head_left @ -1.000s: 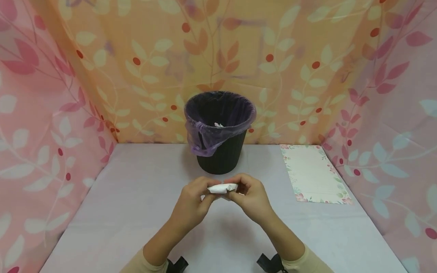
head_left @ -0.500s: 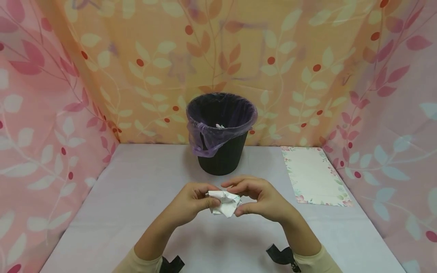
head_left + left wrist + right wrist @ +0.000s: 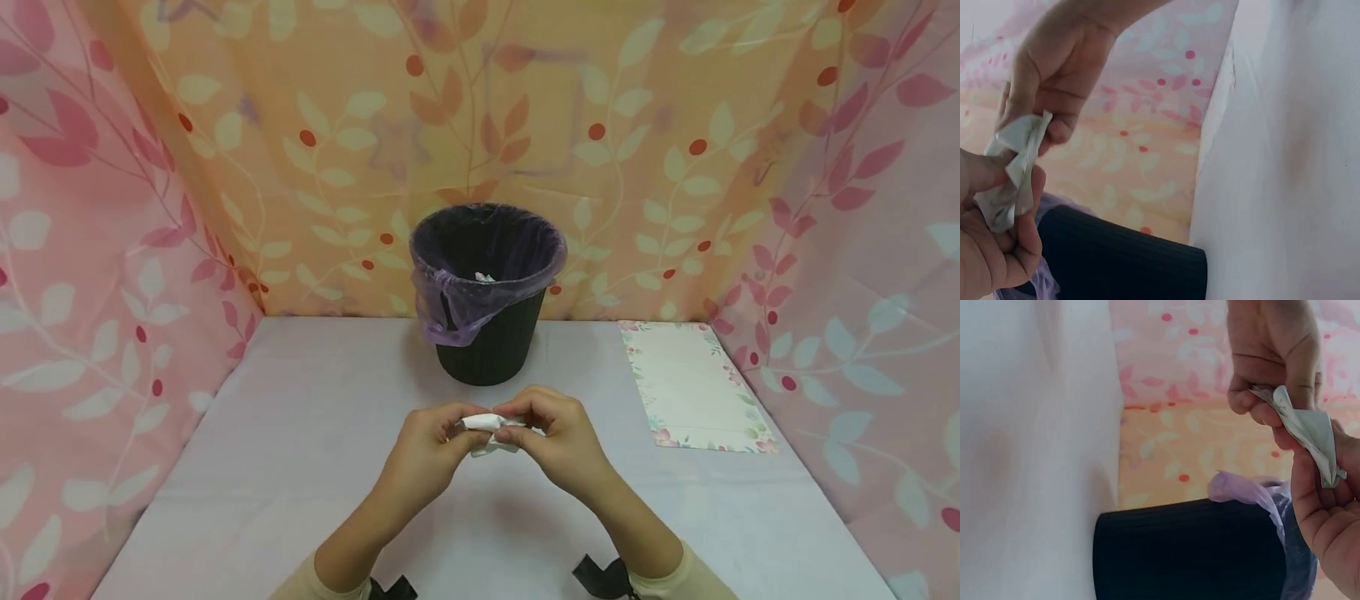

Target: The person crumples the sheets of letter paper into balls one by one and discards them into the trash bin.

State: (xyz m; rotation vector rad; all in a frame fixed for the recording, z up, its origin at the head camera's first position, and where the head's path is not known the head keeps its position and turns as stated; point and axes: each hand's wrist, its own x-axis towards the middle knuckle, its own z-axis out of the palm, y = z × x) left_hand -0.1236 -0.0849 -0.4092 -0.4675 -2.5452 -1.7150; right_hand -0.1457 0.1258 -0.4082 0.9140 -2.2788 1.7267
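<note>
While both wrists angle inward, left hand (image 3: 424,442) and right hand (image 3: 558,437) meet — fingers pinching crumpled paper (image 3: 486,426).

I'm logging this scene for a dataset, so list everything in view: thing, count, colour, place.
crumpled paper: one, white, pinched between both hands above the table
bin: one, black, far middle of the table
bin liner: one, purple, folded over the bin's rim
paper scrap: one, white, inside the bin
patterned sheet: one, cream with floral border, flat at the table's right
table: one, pale lilac
left hand: one, grips the crumpled paper
right hand: one, grips the crumpled paper
</note>
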